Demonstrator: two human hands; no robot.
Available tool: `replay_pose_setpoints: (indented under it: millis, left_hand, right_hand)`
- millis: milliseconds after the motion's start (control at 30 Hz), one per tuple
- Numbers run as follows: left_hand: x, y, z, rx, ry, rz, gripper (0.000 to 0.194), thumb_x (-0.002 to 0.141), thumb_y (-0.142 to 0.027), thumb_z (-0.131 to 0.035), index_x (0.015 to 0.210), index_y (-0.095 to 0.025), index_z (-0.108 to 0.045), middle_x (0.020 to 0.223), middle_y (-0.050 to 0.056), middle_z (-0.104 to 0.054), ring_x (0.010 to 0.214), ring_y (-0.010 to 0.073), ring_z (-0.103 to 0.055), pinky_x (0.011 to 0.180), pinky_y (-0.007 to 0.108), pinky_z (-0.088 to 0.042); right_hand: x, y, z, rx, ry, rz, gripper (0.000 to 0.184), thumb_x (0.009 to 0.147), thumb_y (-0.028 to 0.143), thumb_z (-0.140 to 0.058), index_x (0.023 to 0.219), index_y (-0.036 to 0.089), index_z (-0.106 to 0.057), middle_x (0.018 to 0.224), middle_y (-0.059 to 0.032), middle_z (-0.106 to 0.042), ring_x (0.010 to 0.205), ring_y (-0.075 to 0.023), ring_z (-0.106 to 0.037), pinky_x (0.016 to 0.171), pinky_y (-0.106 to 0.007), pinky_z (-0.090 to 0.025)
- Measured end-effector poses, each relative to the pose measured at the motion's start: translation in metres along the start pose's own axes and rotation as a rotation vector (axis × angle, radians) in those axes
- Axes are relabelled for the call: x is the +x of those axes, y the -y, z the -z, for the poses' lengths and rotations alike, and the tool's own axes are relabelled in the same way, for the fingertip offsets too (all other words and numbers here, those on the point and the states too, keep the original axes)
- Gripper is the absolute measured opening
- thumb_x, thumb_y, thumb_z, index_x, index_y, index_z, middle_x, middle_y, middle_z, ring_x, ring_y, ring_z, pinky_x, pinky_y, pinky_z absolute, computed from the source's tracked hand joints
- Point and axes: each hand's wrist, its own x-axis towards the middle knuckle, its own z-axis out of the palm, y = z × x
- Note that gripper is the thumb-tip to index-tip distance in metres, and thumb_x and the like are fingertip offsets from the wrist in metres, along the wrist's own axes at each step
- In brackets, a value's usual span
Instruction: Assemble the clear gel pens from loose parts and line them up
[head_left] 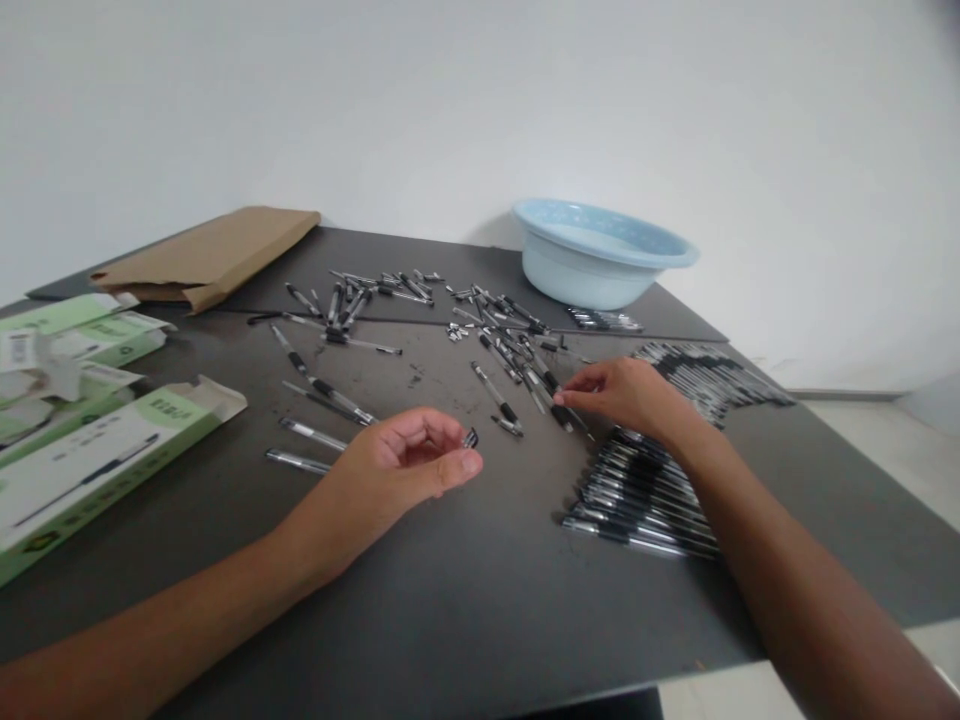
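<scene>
My left hand [411,462] rests palm up on the dark table [480,590], fingers curled, with a small black pen cap [470,437] at its fingertips. My right hand [621,393] reaches into a scatter of pens and pen parts [517,350], thumb and fingers pinched on a black-gripped pen [559,412]. A neat row of finished pens [645,490] lies under my right wrist. Loose pen barrels [315,400] lie left of my left hand.
A light blue basin [600,250] stands at the back right by the wall. A flat brown cardboard envelope [210,255] lies at the back left. Green and white pen boxes [82,440] sit along the left edge. More pens [705,375] lie in rows at the right.
</scene>
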Motion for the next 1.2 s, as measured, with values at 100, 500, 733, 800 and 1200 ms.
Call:
replay_pose_setpoints:
  millis: [100, 500, 733, 800, 1200]
  left_hand:
    - [-0.001, -0.001, 0.000, 0.030, -0.011, -0.009, 0.030, 0.079, -0.043, -0.087, 0.088, -0.021, -0.069, 0.075, 0.000, -0.073, 0.067, 0.0169, -0.066, 0.061, 0.026, -0.050]
    - [-0.002, 0.003, 0.000, 0.034, 0.050, -0.031, 0.029, 0.085, -0.042, -0.084, 0.095, -0.021, -0.068, 0.078, 0.000, -0.076, 0.068, 0.0161, -0.070, 0.062, 0.024, -0.051]
    - [-0.005, 0.000, -0.001, 0.111, 0.073, -0.042, 0.026, 0.095, -0.045, -0.074, 0.098, -0.020, -0.074, 0.082, 0.004, -0.078, 0.077, 0.0196, -0.072, 0.063, 0.027, -0.053]
    - [-0.006, -0.001, -0.001, 0.106, 0.087, -0.045, 0.025, 0.097, -0.044, -0.071, 0.099, -0.020, -0.075, 0.084, 0.004, -0.079, 0.077, 0.0185, -0.072, 0.065, 0.026, -0.053]
    - [-0.018, -0.009, 0.006, 0.421, -0.405, -0.419, 0.022, 0.111, -0.038, -0.046, 0.113, -0.026, -0.064, 0.111, 0.001, -0.075, 0.107, 0.0205, -0.067, 0.098, 0.029, -0.049]
  right_hand:
    - [0.000, 0.002, -0.001, -0.005, 0.028, -0.002, 0.041, 0.087, 0.062, -0.069, 0.088, 0.024, -0.086, 0.072, -0.0022, -0.078, 0.064, -0.0184, -0.068, 0.059, -0.030, -0.043]
    - [0.002, 0.012, -0.009, -0.060, 0.082, 0.031, 0.042, 0.085, 0.067, -0.070, 0.087, 0.028, -0.086, 0.065, -0.0021, -0.074, 0.060, -0.0186, -0.063, 0.058, -0.031, -0.038]
    - [-0.002, 0.017, -0.007, -0.049, 0.079, 0.022, 0.029, 0.087, 0.050, -0.070, 0.089, 0.028, -0.088, 0.067, -0.0029, -0.075, 0.063, -0.0202, -0.064, 0.062, -0.031, -0.041]
    - [-0.002, 0.018, -0.005, -0.034, 0.054, 0.003, 0.027, 0.086, 0.045, -0.068, 0.088, 0.027, -0.087, 0.066, -0.0028, -0.074, 0.064, -0.0202, -0.064, 0.062, -0.031, -0.041]
    - [-0.051, 0.052, 0.002, 0.418, 0.180, 0.409, 0.004, 0.082, 0.023, -0.072, 0.083, 0.022, -0.075, 0.070, 0.0060, -0.071, 0.062, -0.0100, -0.062, 0.057, -0.020, -0.042]
